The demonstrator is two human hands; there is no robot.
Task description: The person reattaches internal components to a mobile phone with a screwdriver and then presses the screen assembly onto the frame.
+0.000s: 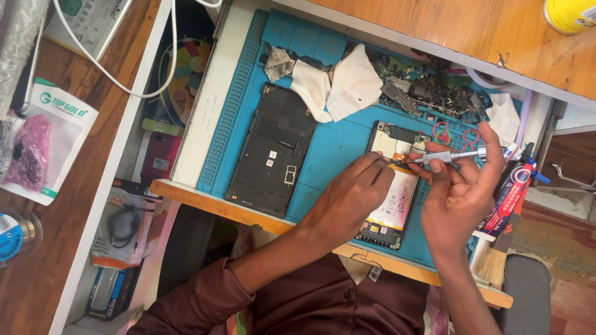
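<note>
While left hand (352, 195) pins opened phone (392, 186), right hand (460, 192) holds screwdriver (448, 156) above.

A white bench (208, 118) carries a blue mat (335, 152); on the mat lie a black back cover (273, 149) and, right of it, an opened phone (394, 186)

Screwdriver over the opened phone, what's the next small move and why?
Probably lower the screwdriver tip onto the opened phone near its upper edge. The right hand holds it level just above, while the left hand steadies the phone on the blue mat.
</note>
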